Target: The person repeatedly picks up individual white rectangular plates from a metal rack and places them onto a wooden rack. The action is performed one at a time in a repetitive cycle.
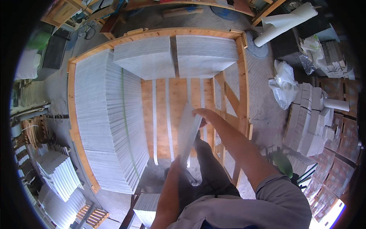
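Observation:
I hold a few thin grey-white stone-like tiles (185,131) on edge, pressed together, above the floor of a wooden crate (244,76). My right hand (202,114) grips their far upper end, with the fingers curled over the edge. At the near end my left hand (176,165) holds them; its fingers are mostly hidden. A long row of similar tiles (103,114) stands along the crate's left side, with a green strap (126,118) across it. Against the far wall are two more tile blocks, one on the left (146,59) and one on the right (206,55).
White straps (168,114) run over the crate's plywood floor. Diagonal braces (230,95) form its right side. Outside on the right lie a plastic bag (284,84), stacked white boxes (305,118) and a white roll (286,23). Stacked panels (59,171) stand at the left.

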A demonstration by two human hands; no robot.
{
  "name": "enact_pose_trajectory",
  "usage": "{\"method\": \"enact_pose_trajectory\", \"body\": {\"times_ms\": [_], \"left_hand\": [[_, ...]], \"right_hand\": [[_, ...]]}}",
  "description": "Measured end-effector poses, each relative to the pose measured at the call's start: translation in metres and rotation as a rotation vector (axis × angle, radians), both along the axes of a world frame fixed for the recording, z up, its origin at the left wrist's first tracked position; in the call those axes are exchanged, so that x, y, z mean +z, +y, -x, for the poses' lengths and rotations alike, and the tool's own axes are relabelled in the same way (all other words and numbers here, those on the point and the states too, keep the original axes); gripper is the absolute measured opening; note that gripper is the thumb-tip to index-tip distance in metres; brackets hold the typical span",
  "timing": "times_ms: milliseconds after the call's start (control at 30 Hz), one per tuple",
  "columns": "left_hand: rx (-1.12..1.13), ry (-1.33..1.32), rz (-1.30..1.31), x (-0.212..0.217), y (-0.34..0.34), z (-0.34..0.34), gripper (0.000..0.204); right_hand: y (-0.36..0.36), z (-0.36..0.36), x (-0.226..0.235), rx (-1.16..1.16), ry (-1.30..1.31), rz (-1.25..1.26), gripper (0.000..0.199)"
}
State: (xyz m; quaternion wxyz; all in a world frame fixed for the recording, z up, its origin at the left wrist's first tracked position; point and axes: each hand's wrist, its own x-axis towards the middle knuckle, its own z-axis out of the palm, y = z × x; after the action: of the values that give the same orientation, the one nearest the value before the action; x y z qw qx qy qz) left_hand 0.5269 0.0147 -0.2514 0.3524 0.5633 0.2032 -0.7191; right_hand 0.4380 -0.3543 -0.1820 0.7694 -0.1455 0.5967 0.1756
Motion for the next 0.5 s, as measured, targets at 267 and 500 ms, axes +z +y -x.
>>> {"method": "enact_pose_trajectory", "body": {"times_ms": [267,500], "left_hand": [[-0.114,-0.068,-0.087,-0.037,0.023,0.025,0.042],[0.009,0.248,-0.230,-0.012,-0.012,0.016,0.044]], "right_hand": [[0.010,0.005,0.023,0.367,0.170,0.330,0.042],[-0.014,-0.031,0.042,1.339,0.182,0.513,0.032]]}}
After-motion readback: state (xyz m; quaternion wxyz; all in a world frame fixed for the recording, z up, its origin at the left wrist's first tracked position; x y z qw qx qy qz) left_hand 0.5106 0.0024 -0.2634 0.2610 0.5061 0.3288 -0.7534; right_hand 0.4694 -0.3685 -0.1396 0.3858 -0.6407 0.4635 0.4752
